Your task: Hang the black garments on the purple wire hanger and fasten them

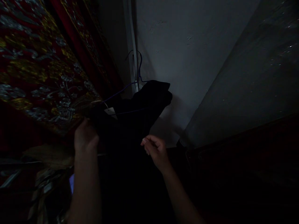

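A black garment (137,115) hangs on a thin blue wire hanger (137,73) hooked by a white pipe in the wall corner. A small white tag (110,111) shows near its collar. My left hand (85,135) is raised to the garment's left shoulder, fingers curled over the dark cloth. My right hand (155,149) hovers at the garment's front right, fingers bent inward in a loose pinch; whether it holds cloth is lost in the dark.
Red fabric with gold and silver embroidery (39,68) hangs at the left. A pale wall (187,46) fills the middle, and a dark panel (252,81) slants at the right. More patterned cloth (44,183) lies low on the left.
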Available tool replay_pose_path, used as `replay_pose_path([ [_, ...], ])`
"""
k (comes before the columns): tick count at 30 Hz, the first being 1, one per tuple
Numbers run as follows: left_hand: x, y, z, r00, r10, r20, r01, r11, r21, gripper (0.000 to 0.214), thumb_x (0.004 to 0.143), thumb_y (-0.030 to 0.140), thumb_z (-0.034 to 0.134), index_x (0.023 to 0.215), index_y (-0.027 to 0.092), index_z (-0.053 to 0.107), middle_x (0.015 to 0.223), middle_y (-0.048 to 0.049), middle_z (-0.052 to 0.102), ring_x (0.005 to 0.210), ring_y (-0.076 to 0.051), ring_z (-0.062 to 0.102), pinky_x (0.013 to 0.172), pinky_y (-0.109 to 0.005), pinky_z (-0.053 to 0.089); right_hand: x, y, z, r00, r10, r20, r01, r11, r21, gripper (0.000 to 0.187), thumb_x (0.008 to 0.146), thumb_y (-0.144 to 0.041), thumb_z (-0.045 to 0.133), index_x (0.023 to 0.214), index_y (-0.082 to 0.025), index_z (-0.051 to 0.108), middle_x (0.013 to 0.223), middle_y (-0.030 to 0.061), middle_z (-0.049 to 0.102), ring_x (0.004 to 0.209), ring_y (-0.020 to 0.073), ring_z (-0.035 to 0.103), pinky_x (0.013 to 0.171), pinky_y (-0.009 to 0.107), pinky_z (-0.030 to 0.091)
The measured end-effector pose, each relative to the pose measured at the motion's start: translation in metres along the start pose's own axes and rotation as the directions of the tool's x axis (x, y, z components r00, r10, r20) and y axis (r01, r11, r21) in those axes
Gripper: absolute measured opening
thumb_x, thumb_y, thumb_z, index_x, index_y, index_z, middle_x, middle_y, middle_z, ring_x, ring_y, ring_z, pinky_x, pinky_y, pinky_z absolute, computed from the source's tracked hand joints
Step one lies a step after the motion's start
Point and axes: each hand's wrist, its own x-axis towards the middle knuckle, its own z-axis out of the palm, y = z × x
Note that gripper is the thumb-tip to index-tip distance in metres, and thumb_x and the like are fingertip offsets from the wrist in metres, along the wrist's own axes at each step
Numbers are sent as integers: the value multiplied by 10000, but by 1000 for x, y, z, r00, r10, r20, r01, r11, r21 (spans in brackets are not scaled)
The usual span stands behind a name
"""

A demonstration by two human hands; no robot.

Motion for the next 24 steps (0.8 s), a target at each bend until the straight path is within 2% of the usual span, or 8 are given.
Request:
replay_pose_path([
  [3,-19,-49,-21,988,-151,8,150,984,101,199,863,239,553,677,195,608,645,6,625,675,-155,623,737,-271,516,-19,6,5,997,54,-53,-52,998,34,352,911,-472,574,693,-201,618,509,-54,427,473,111,402,483,252,297],
  [6,-43,-77,-22,962,-241,126,190,927,325,145,777,285,711,702,169,668,659,9,639,658,-145,588,658,-238,463,-22,17,-6,979,8,-206,-27,996,-87,333,899,-435,599,661,-202,612,592,-24,505,578,136,487,572,272,378],
  [8,-56,-78,-15,949,-206,239,90,903,420,180,731,300,781,698,157,676,656,19,616,659,-133,549,632,-219,420,-18,22,-18,950,-81,-301,12,975,-223,307,890,-405,617,655,-207,607,661,-2,557,676,164,536,667,301,422],
  [11,-75,-64,8,895,-89,436,-152,860,486,260,841,417,695,743,182,641,665,32,562,653,-127,509,625,-224,398,-10,21,-29,922,-193,-336,79,943,-324,179,865,-380,668,793,-220,629,835,29,626,848,204,589,818,346,463],
  [15,-100,-51,41,778,-3,628,-352,826,440,218,934,394,598,846,203,655,799,-10,644,770,-169,594,721,-274,459,-4,11,-19,983,-129,-132,104,978,-179,392,831,-347,736,1179,-249,582,1137,72,669,1046,232,636,949,378,496],
  [20,-105,-54,50,674,172,718,-581,723,373,217,975,387,560,1003,224,700,1025,-68,673,1039,-215,624,947,-341,477,10,-12,-19,994,-66,84,73,993,-91,202,908,-290,561,1042,-234,701,1009,42,736,991,237,677,947,387,510],
  [22,-99,-58,42,633,71,771,-542,751,376,337,1011,453,470,1182,240,667,1146,-83,678,1143,-226,609,1035,-370,456,20,-29,-33,979,-89,182,118,981,-154,190,893,-268,553,940,-231,733,900,28,733,921,231,682,889,371,521],
  [24,-92,-63,31,552,-160,818,-460,760,459,465,1033,526,351,1214,236,666,1123,-81,714,1102,-238,639,1005,-386,490,34,-49,-50,943,-172,286,244,940,-238,191,858,-219,561,880,-225,751,873,31,715,888,218,675,847,352,517],
])
